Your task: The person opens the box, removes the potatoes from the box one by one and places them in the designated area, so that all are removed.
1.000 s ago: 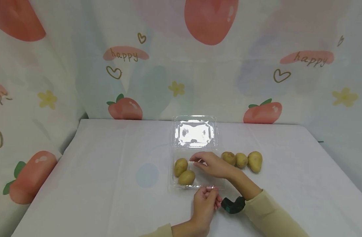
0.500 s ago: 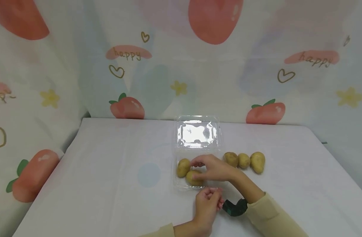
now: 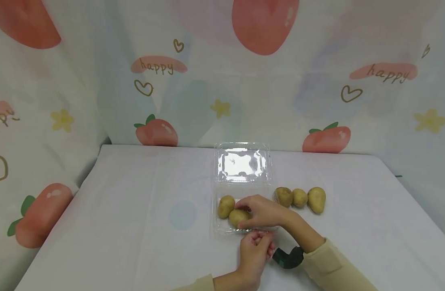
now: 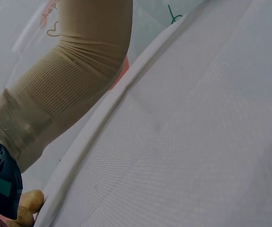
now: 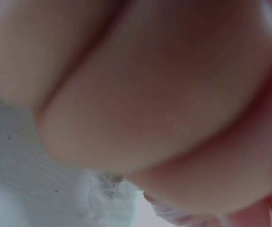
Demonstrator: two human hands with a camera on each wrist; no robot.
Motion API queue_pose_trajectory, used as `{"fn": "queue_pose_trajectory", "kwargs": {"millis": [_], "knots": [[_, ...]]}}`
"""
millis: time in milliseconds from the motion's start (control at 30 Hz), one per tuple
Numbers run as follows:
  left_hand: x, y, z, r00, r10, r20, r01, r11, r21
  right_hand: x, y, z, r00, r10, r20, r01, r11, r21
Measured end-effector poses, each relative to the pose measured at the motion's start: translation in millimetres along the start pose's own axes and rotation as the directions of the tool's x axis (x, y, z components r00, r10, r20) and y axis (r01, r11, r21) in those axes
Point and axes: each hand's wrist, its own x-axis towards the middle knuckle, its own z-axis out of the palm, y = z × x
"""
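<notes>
In the head view a clear plastic clamshell box [image 3: 216,202] lies with its lid [image 3: 243,146] folded back. Two potatoes are inside, at the left: one potato [image 3: 226,207] behind and another potato [image 3: 238,218] in front. My right hand [image 3: 262,211] reaches in from the right, thumb and fingers curled round the front potato. At the box's front edge my left hand [image 3: 252,252] pinches the rim with bent fingers; the fingertips are partly hidden. Blurred fingers [image 5: 164,94] fill most of the right wrist view.
Three potatoes [image 3: 299,198] stand in a row just right of the box. A dark wrist device [image 3: 289,258] sits below my right sleeve [image 3: 331,262]. The white-covered table [image 3: 117,210] meets a printed cloth backdrop [image 3: 193,101] behind.
My right hand has come down round the front potato, which has shifted slightly to the right in the box. My left hand stays at the front rim.
</notes>
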Motion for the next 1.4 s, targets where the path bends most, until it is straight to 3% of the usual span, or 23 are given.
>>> {"fn": "queue_pose_trajectory", "kwargs": {"millis": [233,600,933,1133,1400], "knots": [[-0.1,0.1,-0.4,1.0,-0.002,0.011,0.002,1.0,-0.015,0.5,2,2,1.0,-0.013,-0.01,0.013,0.999,-0.029],[-0.4,0.0,0.5,1.0,-0.008,0.001,0.008,1.0,-0.014,-2.7,11,-1,0.998,-0.008,-0.064,0.011,0.999,0.033],[0.7,1.2,-0.9,0.998,-0.056,-0.009,0.056,0.998,0.003,-11.3,12,-11,0.994,0.007,-0.111,-0.001,0.998,0.06],[1.2,2.4,-1.5,0.998,-0.064,-0.007,0.064,0.998,0.017,-18.5,8,-20,0.988,-0.005,-0.153,0.011,0.999,0.039],[-0.1,2.4,-1.4,0.998,-0.068,-0.014,0.068,0.997,0.021,-27.9,9,-27,0.977,0.031,-0.209,-0.033,0.999,-0.007]]}}
